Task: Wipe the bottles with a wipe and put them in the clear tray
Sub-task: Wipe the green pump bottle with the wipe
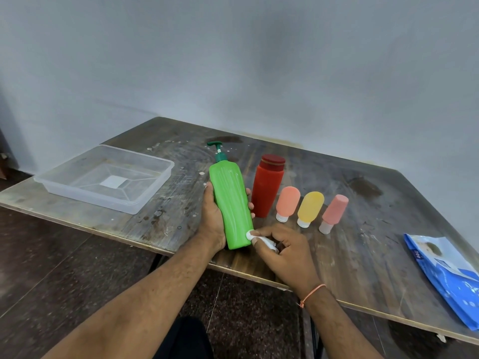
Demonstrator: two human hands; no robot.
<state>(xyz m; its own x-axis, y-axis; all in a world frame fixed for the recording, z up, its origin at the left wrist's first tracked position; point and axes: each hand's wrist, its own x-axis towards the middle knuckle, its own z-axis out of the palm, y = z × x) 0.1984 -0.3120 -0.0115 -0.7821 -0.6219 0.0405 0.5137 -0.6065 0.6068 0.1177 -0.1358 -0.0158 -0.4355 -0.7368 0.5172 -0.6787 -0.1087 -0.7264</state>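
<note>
Head view: the left hand [213, 218] grips the green pump bottle [231, 206] while the right hand [282, 251] pinches a wipe [255, 237] against its base, so with the clear tray [145, 200] at far left empty and four bottles [267, 190] waiting, the task has barely begun.

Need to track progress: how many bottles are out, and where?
5. Green pump bottle held in the left hand; red bottle, orange tube, yellow tube, pink tube stand beside it. Clear tray holds none.

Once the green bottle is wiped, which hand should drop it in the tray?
Left, probably. The left hand already grips the green bottle, and the clear tray sits on that side. The right hand holds the wipe.
</note>
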